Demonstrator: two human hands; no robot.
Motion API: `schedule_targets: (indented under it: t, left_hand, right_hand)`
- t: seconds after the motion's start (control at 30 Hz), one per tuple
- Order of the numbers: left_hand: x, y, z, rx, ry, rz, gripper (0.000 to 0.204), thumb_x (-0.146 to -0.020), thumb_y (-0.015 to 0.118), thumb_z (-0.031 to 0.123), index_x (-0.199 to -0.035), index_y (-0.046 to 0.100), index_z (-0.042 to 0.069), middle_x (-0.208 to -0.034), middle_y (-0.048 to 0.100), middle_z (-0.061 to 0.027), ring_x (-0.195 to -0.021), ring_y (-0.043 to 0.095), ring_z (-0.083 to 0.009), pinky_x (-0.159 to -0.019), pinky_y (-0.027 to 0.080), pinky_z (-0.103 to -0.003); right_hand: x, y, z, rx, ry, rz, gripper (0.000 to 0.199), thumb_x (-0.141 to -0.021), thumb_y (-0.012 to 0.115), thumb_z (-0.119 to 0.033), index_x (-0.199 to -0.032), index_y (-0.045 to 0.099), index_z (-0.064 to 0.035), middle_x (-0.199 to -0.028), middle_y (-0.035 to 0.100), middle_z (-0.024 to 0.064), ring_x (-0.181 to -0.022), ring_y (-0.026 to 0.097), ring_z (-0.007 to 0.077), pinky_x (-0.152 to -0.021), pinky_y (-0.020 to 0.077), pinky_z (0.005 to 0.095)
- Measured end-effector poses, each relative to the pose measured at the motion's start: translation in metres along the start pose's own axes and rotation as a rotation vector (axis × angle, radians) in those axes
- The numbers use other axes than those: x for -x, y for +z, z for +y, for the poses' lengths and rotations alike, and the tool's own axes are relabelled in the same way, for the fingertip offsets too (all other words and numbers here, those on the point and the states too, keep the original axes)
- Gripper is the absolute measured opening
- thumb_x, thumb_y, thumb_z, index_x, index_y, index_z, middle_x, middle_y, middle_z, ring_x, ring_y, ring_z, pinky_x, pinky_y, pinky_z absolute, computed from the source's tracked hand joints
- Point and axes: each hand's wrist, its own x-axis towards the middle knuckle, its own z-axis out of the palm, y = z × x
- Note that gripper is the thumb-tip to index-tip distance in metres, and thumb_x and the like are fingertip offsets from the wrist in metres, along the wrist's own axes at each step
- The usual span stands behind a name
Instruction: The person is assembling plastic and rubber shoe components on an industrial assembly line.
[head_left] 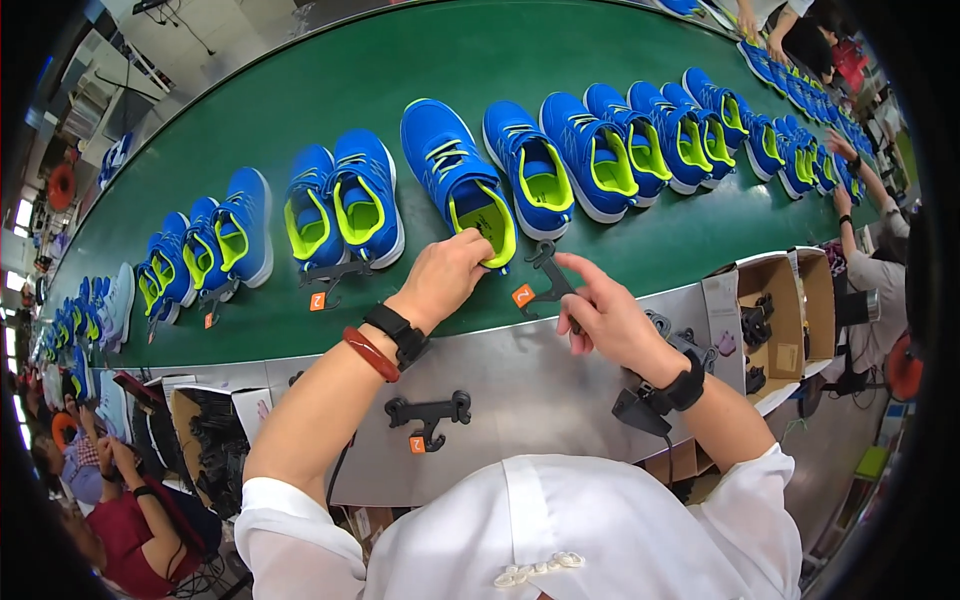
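A blue sneaker with a lime-green lining lies toe away on the green belt in front of me. My left hand is closed on its heel collar, thumb and fingertips at the lining. A second blue sneaker lies just to its right. My right hand grips a black plastic shoe hanger with an orange tag, its index finger stretched along it. The hanger's upper end is at that second sneaker's heel. Another black hanger with an orange tag rests on the metal ledge nearer me.
Blue sneakers line the green belt both ways; a pair on the left carries a hanger at its heels. Open cardboard boxes with black parts stand right and left. Other people sit along the belt's sides.
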Motion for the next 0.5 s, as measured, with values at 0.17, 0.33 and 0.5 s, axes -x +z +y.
schedule_targets:
  t: [0.17, 0.33, 0.5]
  left_hand:
    - [-0.001, 0.002, 0.004, 0.004, -0.007, 0.021, 0.017, -0.072, 0.064, -0.001, -0.088, 0.06, 0.003, -0.087, 0.06, -0.0108, -0.081, 0.061, -0.0336, -0.069, 0.05, -0.04]
    - [-0.001, 0.003, 0.003, 0.003, -0.038, 0.055, 0.017, -0.072, 0.064, -0.001, -0.088, 0.06, 0.003, -0.086, 0.06, -0.0108, -0.08, 0.061, -0.0331, -0.069, 0.05, -0.039]
    - [-0.006, 0.004, 0.001, -0.006, -0.051, 0.067, 0.017, -0.072, 0.064, 0.0, -0.088, 0.06, 0.003, -0.084, 0.06, -0.0108, -0.08, 0.061, -0.0327, -0.068, 0.05, -0.038]
  right_hand:
    - [-0.011, 0.009, 0.011, -0.105, 0.049, -0.039, 0.048, -0.092, 0.044, -0.009, -0.139, 0.034, -0.0061, -0.069, 0.06, 0.0043, -0.05, 0.055, 0.0099, -0.048, 0.0459, 0.0249]
    - [-0.014, 0.017, 0.015, -0.143, 0.051, -0.05, 0.048, -0.094, 0.044, -0.01, -0.14, 0.033, -0.0057, -0.069, 0.06, 0.0042, -0.05, 0.054, 0.0096, -0.048, 0.0461, 0.0248]
    - [-0.02, 0.021, 0.023, -0.312, 0.054, -0.029, 0.051, -0.094, 0.044, -0.01, -0.142, 0.028, -0.0063, -0.069, 0.059, 0.0039, -0.051, 0.054, 0.0099, -0.048, 0.0461, 0.0245]
